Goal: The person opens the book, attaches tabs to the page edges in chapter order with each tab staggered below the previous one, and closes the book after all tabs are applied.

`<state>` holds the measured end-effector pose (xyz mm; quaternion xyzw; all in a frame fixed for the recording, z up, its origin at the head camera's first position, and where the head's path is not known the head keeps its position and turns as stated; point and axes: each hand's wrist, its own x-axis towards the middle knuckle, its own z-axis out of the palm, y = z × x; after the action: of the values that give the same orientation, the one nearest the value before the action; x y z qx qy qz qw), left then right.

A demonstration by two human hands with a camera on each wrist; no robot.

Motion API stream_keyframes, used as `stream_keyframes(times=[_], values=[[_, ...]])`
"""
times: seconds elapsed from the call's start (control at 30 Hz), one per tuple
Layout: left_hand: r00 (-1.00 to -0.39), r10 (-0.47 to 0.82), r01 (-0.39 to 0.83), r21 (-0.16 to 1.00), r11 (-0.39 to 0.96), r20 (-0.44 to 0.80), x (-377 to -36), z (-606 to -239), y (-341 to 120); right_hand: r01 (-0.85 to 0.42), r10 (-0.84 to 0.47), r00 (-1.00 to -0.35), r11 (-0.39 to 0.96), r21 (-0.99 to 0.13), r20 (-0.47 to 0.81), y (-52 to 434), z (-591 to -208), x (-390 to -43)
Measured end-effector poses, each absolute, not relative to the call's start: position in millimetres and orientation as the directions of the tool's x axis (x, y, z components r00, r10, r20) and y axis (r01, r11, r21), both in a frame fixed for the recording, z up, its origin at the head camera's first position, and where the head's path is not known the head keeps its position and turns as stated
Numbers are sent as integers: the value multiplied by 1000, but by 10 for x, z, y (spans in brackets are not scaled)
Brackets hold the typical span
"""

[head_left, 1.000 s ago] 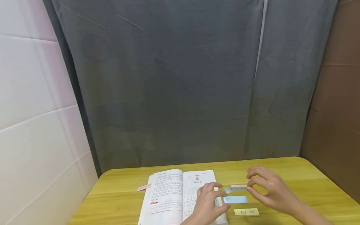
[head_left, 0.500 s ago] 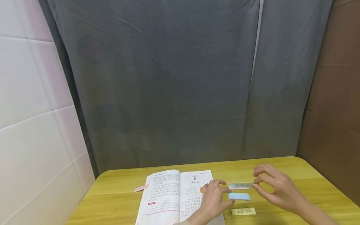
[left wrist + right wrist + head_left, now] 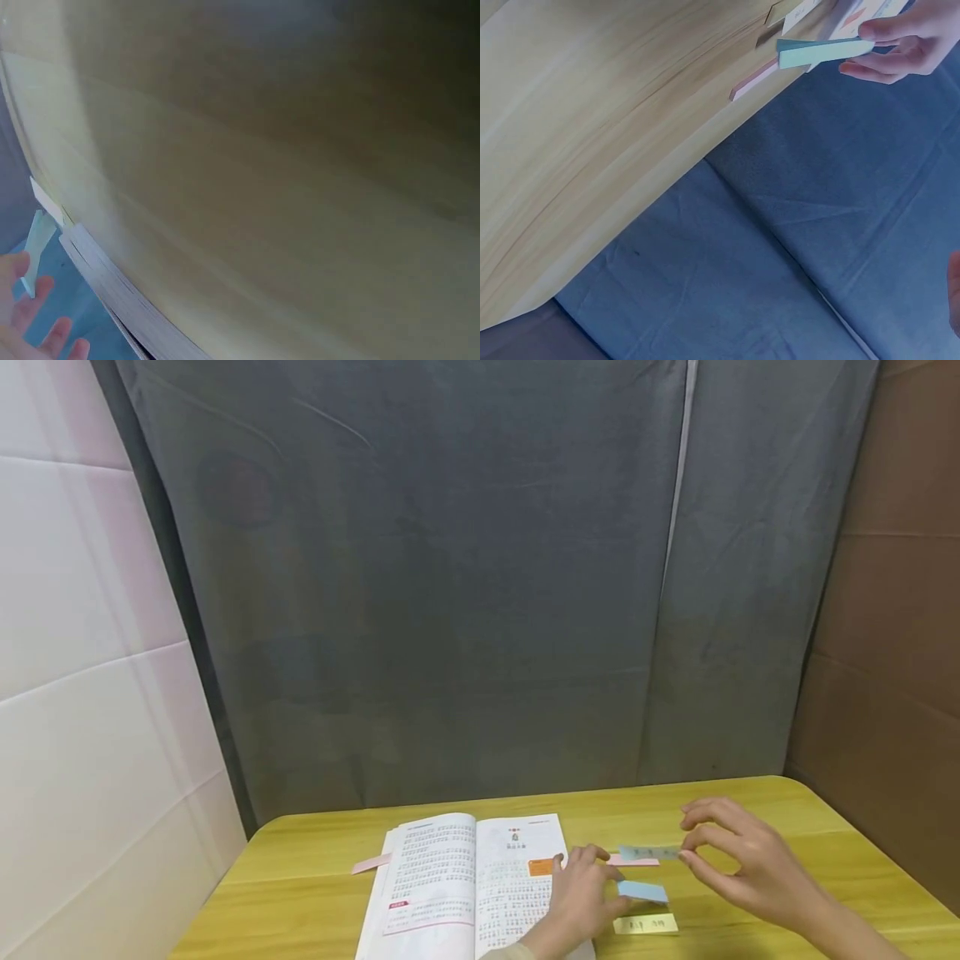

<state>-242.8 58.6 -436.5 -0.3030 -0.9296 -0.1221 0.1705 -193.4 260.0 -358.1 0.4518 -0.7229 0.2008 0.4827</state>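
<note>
Left hand [image 3: 581,897] apparently obstructs right edge of book [image 3: 435,868].

Left fingers [image 3: 610,872] and right fingers [image 3: 708,836] both pinch.

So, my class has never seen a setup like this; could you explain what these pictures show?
There is no machine here, just a person's left hand and right hand, both bare. The wide picture comes from a camera worn on the head; the other two come from cameras worn on each wrist. On the table lie an open book, a pink strip and a yellow strip with writing. A second pink strip sticks out of the book's left side. The left hand pinches a blue strip; the right pinches a paler strip.
</note>
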Motion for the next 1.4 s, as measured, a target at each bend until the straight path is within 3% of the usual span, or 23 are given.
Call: stream_keyframes(times=[0.5,0.87,1.2,1.4], values=[[-819,487,516,17,856,302,-2511,-4436,736,-865,-472,-132,485,132,872,2625,-3648,-1951],[-819,497,500,-66,863,286,-2511,-4474,766,-865,-478,-129,482,137,869,2624,-3660,-1960],[-819,511,527,-10,850,263,-2440,-4355,620,-857,-477,-182,506,100,860,2601,-3716,-2012],[-774,547,579,9,815,318,-2393,-4198,413,-854,-470,-206,514,76,859,2573,-3721,-2077]])
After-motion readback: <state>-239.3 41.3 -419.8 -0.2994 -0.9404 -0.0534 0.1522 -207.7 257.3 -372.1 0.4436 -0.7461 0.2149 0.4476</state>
